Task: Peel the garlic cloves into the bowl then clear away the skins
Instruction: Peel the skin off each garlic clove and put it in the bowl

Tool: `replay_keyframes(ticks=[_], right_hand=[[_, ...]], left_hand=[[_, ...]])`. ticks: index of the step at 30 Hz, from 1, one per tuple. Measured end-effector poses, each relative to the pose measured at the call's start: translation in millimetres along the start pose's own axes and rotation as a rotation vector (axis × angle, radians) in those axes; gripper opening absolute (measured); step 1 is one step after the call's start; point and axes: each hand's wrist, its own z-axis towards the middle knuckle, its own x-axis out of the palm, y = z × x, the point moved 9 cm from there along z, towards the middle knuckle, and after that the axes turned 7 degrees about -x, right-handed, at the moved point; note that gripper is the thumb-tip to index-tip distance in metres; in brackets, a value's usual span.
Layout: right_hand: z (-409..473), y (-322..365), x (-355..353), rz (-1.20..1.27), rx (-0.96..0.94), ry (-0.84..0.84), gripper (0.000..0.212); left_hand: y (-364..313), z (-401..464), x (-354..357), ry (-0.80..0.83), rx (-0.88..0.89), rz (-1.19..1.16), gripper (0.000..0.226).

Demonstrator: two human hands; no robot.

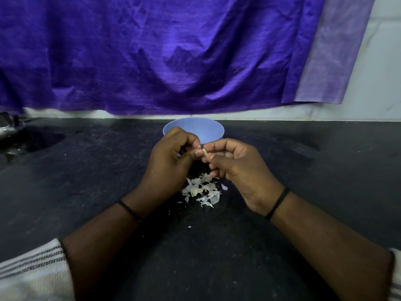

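A light blue bowl (193, 129) stands on the dark counter near the wall; its inside is hidden by my hands. Just in front of it, my left hand (171, 161) and my right hand (238, 168) meet over the counter. Both pinch a small pale garlic clove (204, 152) between their fingertips, and most of the clove is hidden by the fingers. Below the hands lies a loose pile of white garlic skins (202, 191), with a few stray flakes nearer to me.
A purple cloth (173, 53) hangs on the wall behind the bowl, its hem just above the counter (86, 181). At the far left edge sits a dark shiny object (10, 127), partly out of view.
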Motion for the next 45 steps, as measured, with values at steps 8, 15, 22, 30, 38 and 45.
replay_keyframes(ticks=[8,15,22,30,38,45], right_hand=[[0,3,2,0.04,-0.009,0.049,0.015],[0,8,3,-0.012,-0.094,0.042,0.016],[2,11,-5,0.045,-0.123,-0.038,0.016],[3,10,-9,0.16,-0.119,-0.086,0.017],[5,9,-14,0.323,-0.099,-0.138,0.015],[5,7,-9,0.214,-0.088,-0.083,0.02]], left_hand=[[4,0,2,0.015,-0.063,-0.068,0.021],[2,0,0,0.012,-0.078,-0.099,0.023],[1,1,-1,0.015,-0.087,-0.115,0.025],[-1,-1,2,0.029,-0.089,-0.124,0.026],[-9,-3,3,0.031,-0.022,-0.036,0.01],[-3,-5,1,0.012,-0.053,0.016,0.014]])
